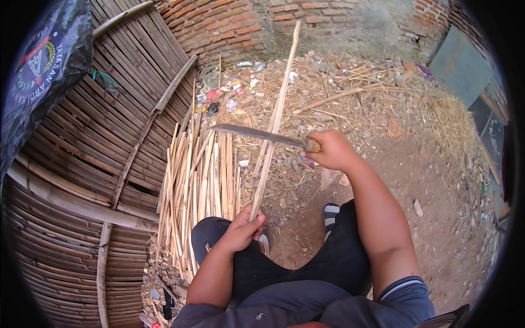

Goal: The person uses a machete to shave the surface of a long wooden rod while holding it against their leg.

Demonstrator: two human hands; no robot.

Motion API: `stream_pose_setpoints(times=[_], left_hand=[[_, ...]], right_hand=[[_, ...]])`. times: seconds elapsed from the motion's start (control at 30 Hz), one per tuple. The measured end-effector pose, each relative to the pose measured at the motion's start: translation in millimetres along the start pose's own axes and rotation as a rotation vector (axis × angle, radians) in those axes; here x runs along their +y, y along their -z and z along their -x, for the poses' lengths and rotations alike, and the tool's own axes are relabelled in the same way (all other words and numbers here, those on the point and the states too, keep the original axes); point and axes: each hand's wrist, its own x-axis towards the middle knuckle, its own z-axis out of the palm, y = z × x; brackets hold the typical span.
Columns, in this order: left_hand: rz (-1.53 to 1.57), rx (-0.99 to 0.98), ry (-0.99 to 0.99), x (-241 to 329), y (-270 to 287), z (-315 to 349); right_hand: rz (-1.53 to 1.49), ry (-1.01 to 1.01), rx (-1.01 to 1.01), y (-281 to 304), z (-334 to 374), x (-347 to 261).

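Observation:
Near my left knee, my left hand (244, 229) is closed round the lower end of a long, pale bamboo strip (264, 170). The strip slants up and away from me toward the brick wall. My right hand (332, 151) grips the wooden handle of a machete (257, 133), its dark blade pointing left. That blade lies across the middle of the strip; whether it touches or cuts in, I cannot tell. A second thin piece lies close along the strip, and it is unclear if the two are joined.
A pile of split bamboo strips (210, 180) lies left of my legs, beside a slatted bamboo wall (131, 126). Ahead, litter and dry straw cover the ground below a brick wall (229, 30). A grey panel (461, 65) leans at the far right. A dark printed sheet (49, 71) hangs upper left.

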Motion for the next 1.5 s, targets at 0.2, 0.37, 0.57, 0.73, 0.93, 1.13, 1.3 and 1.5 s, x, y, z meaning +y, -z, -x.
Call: stream_pose_setpoints(times=[0.2,0.37,0.57,0.73,0.93,1.13,1.3,1.5], left_hand=[[0.054,0.003,0.047,-3,0,-2],[0.100,0.035,0.058,-4,2,0],[0.094,0.063,0.076,-2,3,-1],[0.089,0.066,0.091,0,-2,-3],[-0.033,0.107,0.053,-8,-1,-2],[-0.085,0.130,0.053,-4,-3,-3],[-0.084,0.119,0.054,-7,-1,-4],[-0.049,0.154,0.044,-9,-1,-3]], right_hand=[[0.010,0.142,-0.061,-8,7,-9],[0.088,0.243,-0.200,-19,5,-24],[0.050,-0.084,-0.030,-2,-3,4],[0.080,0.093,-0.140,-8,7,-4],[0.098,0.262,-0.247,-8,10,-25],[0.008,-0.113,-0.019,7,0,3],[-0.017,0.102,-0.046,-3,7,0],[0.176,0.305,-0.241,-10,13,-35]])
